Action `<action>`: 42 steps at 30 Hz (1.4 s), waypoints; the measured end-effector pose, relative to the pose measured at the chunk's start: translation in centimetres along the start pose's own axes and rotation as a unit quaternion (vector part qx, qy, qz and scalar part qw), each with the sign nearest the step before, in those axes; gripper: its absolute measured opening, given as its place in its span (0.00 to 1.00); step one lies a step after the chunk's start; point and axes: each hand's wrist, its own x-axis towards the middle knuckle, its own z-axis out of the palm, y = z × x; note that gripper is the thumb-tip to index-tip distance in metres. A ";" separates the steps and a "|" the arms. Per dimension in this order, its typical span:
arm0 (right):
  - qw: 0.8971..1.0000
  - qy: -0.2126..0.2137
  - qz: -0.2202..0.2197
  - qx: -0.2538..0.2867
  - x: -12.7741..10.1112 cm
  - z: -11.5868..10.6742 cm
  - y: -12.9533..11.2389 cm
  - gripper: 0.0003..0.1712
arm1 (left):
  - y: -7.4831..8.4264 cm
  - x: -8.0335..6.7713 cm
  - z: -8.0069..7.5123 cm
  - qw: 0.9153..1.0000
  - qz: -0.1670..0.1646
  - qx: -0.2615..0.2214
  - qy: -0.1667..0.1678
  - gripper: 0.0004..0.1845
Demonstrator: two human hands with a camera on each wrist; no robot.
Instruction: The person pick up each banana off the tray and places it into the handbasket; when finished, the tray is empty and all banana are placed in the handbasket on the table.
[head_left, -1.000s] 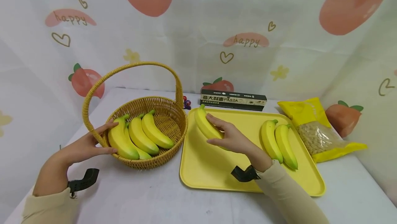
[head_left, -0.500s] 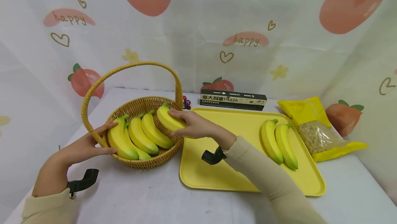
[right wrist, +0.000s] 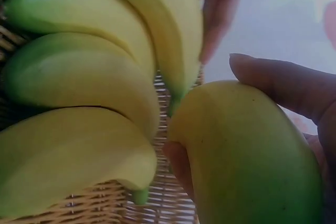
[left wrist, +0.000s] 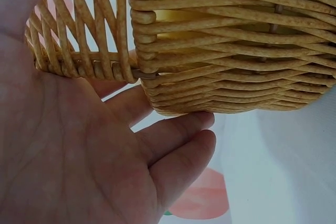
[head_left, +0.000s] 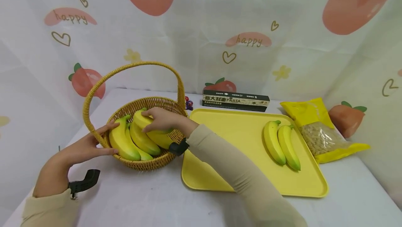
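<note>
A yellow banana with green ends [head_left: 139, 118] is pinched between the thumb and fingers of my right hand [head_left: 161, 118], over the inside of the wicker basket [head_left: 142, 165]. The right wrist view shows the held banana [right wrist: 247, 150] close beside several others, among them a banana [right wrist: 79, 150] lying in the basket. At the basket's left side, my left hand [head_left: 83, 152] holds the rim by the foot of the tall handle, next to the leftmost banana [head_left: 120, 143]. Its fingers [left wrist: 176, 140] lie along the outer weave in the left wrist view.
Two bananas [head_left: 274, 143] lie on the right part of a yellow tray [head_left: 216, 181]. Behind it stands a black pasta box [head_left: 235, 100], and right of it lies a yellow bag of pasta [head_left: 320, 136]. Small wrapped sweets [head_left: 188, 104] sit behind the basket.
My right hand has carried the banana leftward from above the tray, across the basket's right rim, to over the bananas inside. My left hand stays at the rim.
</note>
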 end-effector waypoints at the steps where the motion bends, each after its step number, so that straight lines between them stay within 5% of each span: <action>1: 1.000 0.000 0.003 0.000 0.4 0.1 -0.2 0.38 | 0.1 0.0 0.0 1.000 -0.002 0.000 0.000 0.45; 17: 0.996 -0.067 0.056 -0.005 2.7 0.9 -2.0 0.40 | -0.2 0.0 -0.1 1.000 0.005 0.012 0.003 0.45; 21: 0.993 -0.072 0.066 0.066 2.6 1.0 -2.0 0.25 | -0.2 0.0 -0.2 1.000 0.006 0.020 0.005 0.45; 25: 0.983 -0.067 0.085 0.152 2.6 1.0 -1.5 0.26 | -0.3 0.0 -0.2 1.000 0.011 0.021 0.005 0.44; 27: 0.978 -0.062 0.093 0.177 2.6 1.0 -1.3 0.37 | -0.2 0.0 -0.2 1.000 0.012 0.022 0.005 0.44; 32: 0.979 -0.075 0.071 0.177 2.2 0.8 -0.8 0.08 | -0.1 0.1 -0.1 1.000 0.018 0.018 0.003 0.44; 35: 0.981 -0.068 0.069 0.168 1.5 0.6 -0.7 0.11 | 0.0 0.1 0.0 1.000 0.009 0.020 0.004 0.44; 39: 0.986 -0.051 0.035 0.152 -0.5 0.3 -0.4 0.34 | -0.2 0.1 0.1 1.000 0.007 0.015 0.003 0.45; 42: 0.990 -0.042 -0.016 0.133 -2.7 -0.1 0.2 0.34 | -0.3 0.2 0.0 1.000 0.016 0.007 0.000 0.45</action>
